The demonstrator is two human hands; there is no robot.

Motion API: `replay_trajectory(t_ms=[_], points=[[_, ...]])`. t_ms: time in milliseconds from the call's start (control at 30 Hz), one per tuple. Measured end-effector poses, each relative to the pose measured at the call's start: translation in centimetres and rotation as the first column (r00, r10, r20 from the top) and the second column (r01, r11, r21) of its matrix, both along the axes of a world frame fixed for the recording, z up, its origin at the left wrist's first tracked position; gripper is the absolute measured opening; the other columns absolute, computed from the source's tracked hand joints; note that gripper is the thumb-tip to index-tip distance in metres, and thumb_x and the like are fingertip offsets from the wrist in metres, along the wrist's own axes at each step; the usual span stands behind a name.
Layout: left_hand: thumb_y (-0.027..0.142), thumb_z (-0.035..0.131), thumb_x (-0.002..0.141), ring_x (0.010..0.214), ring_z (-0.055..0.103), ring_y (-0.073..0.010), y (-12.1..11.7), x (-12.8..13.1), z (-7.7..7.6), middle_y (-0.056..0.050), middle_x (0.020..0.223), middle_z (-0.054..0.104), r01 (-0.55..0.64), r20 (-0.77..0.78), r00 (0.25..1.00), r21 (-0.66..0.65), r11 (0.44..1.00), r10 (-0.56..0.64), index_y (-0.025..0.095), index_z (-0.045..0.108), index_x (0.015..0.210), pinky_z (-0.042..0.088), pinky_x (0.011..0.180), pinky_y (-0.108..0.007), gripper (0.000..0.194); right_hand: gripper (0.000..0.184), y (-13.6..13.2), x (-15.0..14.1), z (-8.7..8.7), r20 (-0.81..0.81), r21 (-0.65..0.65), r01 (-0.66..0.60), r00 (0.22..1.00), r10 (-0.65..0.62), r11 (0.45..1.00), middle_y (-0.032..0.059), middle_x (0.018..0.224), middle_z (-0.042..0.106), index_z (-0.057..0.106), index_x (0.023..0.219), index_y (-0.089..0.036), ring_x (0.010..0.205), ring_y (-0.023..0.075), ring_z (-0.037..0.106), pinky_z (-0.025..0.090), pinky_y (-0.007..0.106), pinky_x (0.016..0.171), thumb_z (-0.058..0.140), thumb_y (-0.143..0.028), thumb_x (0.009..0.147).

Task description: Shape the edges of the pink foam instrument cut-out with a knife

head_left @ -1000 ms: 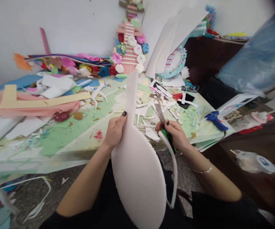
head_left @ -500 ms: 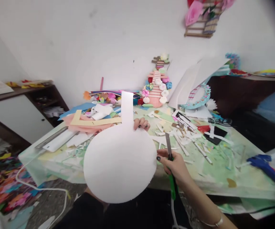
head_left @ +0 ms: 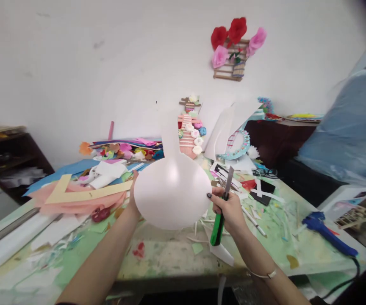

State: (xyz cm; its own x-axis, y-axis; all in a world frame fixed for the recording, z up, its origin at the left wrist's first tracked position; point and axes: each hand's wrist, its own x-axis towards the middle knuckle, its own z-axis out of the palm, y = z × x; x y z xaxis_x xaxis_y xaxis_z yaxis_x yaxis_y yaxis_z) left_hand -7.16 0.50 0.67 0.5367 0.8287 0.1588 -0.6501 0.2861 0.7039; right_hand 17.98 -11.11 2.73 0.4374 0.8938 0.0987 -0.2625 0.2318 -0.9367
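A white board cutout (head_left: 170,195), a wide round body with a straight neck on top, is held up in front of me above the table. My left hand (head_left: 134,192) holds its left edge, with most of the fingers hidden behind the board. My right hand (head_left: 229,207) grips a green utility knife (head_left: 217,228), whose blade is out and points upward. The thumb and forefinger of that hand also pinch the cutout's right edge. White paper scraps (head_left: 219,250) lie on the table below the knife.
A blue glue gun (head_left: 325,233) lies at the right, and a cream L-shaped strip (head_left: 87,194) on pink paper at the left. A guitar-shaped decoration with paper flowers (head_left: 187,137) leans on the back wall. Glasses (head_left: 264,172) and a black pad (head_left: 263,195) are at right.
The cutout has risen away from my lap and now hangs over the table. My left hand has moved from beside the neck to the left edge. The view has turned right.
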Motion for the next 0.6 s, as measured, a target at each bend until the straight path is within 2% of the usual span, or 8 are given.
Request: replay_trajectory(t_ms=[67, 133, 200, 267, 300, 367, 467, 600], points=[[0.081, 0.046, 0.07, 0.106, 0.064, -0.0346, 1.7, -0.3, 1.1, -0.012, 0.107, 0.072, -0.022, -0.027, 0.999, 0.012, 1.0, 0.022, 0.018, 0.063, 0.119, 0.052, 0.086, -0.045, 0.081, 0.033, 1.7, 0.8, 0.3, 0.011, 0.023, 0.05, 0.999, -0.05, 0.999, -0.0053, 0.053, 0.054, 0.064, 0.071, -0.013, 0.033, 0.0016, 0.034, 0.021, 0.02, 0.035, 0.083, -0.028, 0.049], [0.082, 0.053, 0.063, 0.105, 0.064, -0.0357, 2.6, -0.8, 1.6, -0.013, 0.109, 0.072, -0.052, -0.076, 0.996, 0.045, 0.998, 0.055, 0.017, 0.062, 0.12, 0.053, 0.084, -0.045, 0.087, 0.033, 3.4, 1.3, 0.2, 0.012, 0.041, 0.095, 0.995, -0.096, 0.995, -0.0058, 0.052, 0.054, 0.063, 0.071, -0.013, 0.033, 0.0019, 0.034, 0.022, 0.02, 0.035, 0.083, -0.028, 0.048], [0.068, 0.072, 0.057, 0.1, 0.067, -0.0337, 3.1, -1.0, 1.4, -0.013, 0.105, 0.073, -0.138, -0.156, 0.976, 0.109, 0.984, 0.154, 0.017, 0.063, 0.117, 0.055, 0.079, -0.041, 0.08, 0.033, 4.9, 1.5, -0.1, 0.011, 0.05, 0.122, 0.992, -0.123, 0.991, -0.0057, 0.052, 0.054, 0.063, 0.07, -0.014, 0.033, 0.0023, 0.035, 0.022, 0.02, 0.035, 0.083, -0.028, 0.047], [0.041, 0.086, 0.052, 0.092, 0.069, -0.0292, 3.1, -0.6, 0.6, -0.011, 0.099, 0.074, -0.255, -0.263, 0.919, 0.175, 0.951, 0.294, 0.017, 0.064, 0.114, 0.055, 0.074, -0.033, 0.07, 0.034, 5.9, 1.6, -0.6, 0.009, 0.058, 0.121, 0.993, -0.122, 0.991, -0.0058, 0.05, 0.054, 0.063, 0.069, -0.013, 0.033, 0.0026, 0.035, 0.022, 0.02, 0.035, 0.083, -0.028, 0.046], [0.032, 0.087, 0.052, 0.09, 0.07, -0.027, 3.0, -0.2, 0.1, -0.01, 0.098, 0.074, -0.296, -0.317, 0.883, 0.193, 0.935, 0.345, 0.016, 0.064, 0.114, 0.055, 0.072, -0.031, 0.069, 0.034, 6.2, 1.7, -0.9, 0.006, 0.063, 0.113, 0.994, -0.114, 0.992, -0.0062, 0.049, 0.053, 0.063, 0.069, -0.013, 0.033, 0.0027, 0.035, 0.021, 0.02, 0.035, 0.084, -0.028, 0.046], [0.026, 0.087, 0.053, 0.088, 0.069, -0.024, 2.7, 0.7, -0.8, -0.01, 0.102, 0.074, -0.335, -0.356, 0.849, 0.208, 0.919, 0.39, 0.016, 0.062, 0.116, 0.054, 0.071, -0.028, 0.069, 0.034, 6.5, 2.1, -1.3, -0.003, 0.072, 0.091, 0.996, -0.091, 0.993, -0.007, 0.048, 0.051, 0.064, 0.07, -0.013, 0.033, 0.0027, 0.034, 0.021, 0.02, 0.035, 0.084, -0.029, 0.047], [0.029, 0.085, 0.056, 0.088, 0.069, -0.0232, 2.2, 1.6, -1.3, -0.011, 0.108, 0.072, -0.338, -0.352, 0.847, 0.22, 0.915, 0.398, 0.015, 0.06, 0.12, 0.055, 0.071, -0.029, 0.07, 0.035, 6.2, 3.0, -1.8, -0.03, 0.071, 0.064, 0.998, -0.062, 0.995, -0.0076, 0.048, 0.05, 0.065, 0.074, -0.013, 0.034, 0.0026, 0.034, 0.023, 0.02, 0.035, 0.083, -0.029, 0.049], [0.03, 0.085, 0.057, 0.085, 0.068, -0.021, 1.6, 2.0, -1.2, -0.01, 0.107, 0.072, -0.37, -0.315, 0.855, 0.185, 0.91, 0.412, 0.016, 0.06, 0.116, 0.055, 0.07, -0.027, 0.065, 0.033, 5.8, 4.2, -2.0, -0.074, 0.034, 0.031, 0.997, -0.028, 0.999, -0.0074, 0.05, 0.051, 0.066, 0.076, -0.014, 0.036, 0.0019, 0.035, 0.027, 0.019, 0.038, 0.082, -0.027, 0.05]])
